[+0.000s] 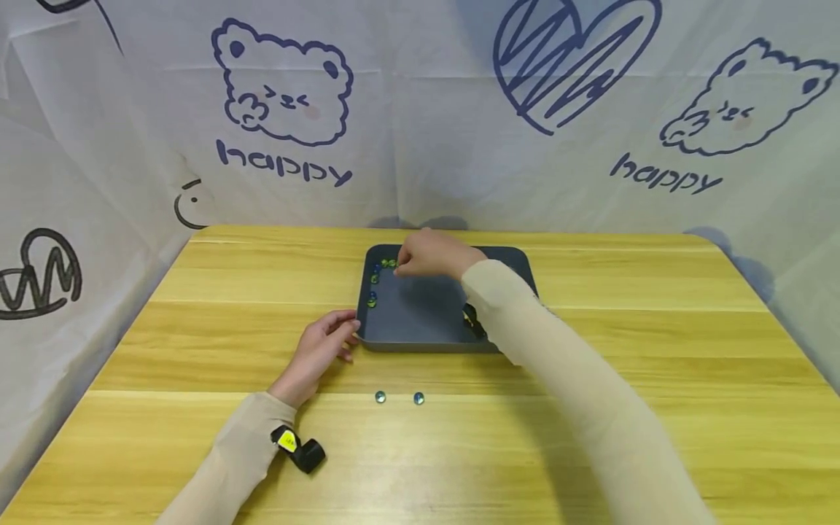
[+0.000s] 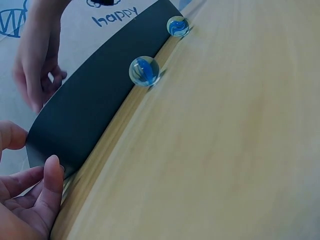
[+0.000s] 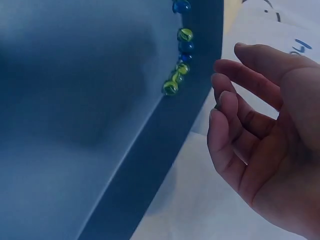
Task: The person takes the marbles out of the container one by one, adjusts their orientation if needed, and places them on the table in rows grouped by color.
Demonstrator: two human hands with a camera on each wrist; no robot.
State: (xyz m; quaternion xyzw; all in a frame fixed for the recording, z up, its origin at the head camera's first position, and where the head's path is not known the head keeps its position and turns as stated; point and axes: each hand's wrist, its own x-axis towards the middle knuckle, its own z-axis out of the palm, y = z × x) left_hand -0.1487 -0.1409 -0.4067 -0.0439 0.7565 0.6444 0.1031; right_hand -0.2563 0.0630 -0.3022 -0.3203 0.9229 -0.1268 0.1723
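Observation:
A dark grey rectangular tray (image 1: 433,324) lies on the table, with several glass marbles (image 1: 375,278) along its left and far-left edges. In the right wrist view these marbles (image 3: 185,35), green-yellow and blue, line the tray wall. My left hand (image 1: 328,339) holds the tray's near left corner, thumb and fingertips at its wall. Over the far left part of the tray is my right hand (image 1: 436,254), its fingers loosely bent with no marble showing between them. Two clear marbles with blue swirls, a left one (image 1: 380,397) and a right one (image 1: 418,398), sit on the table in front of the tray.
The wooden table (image 1: 656,328) reaches out on both sides of the tray. Behind it hangs a white cloth (image 1: 420,146) with drawn bears, a heart and writing. A small black camera (image 1: 308,456) is strapped to the left wrist.

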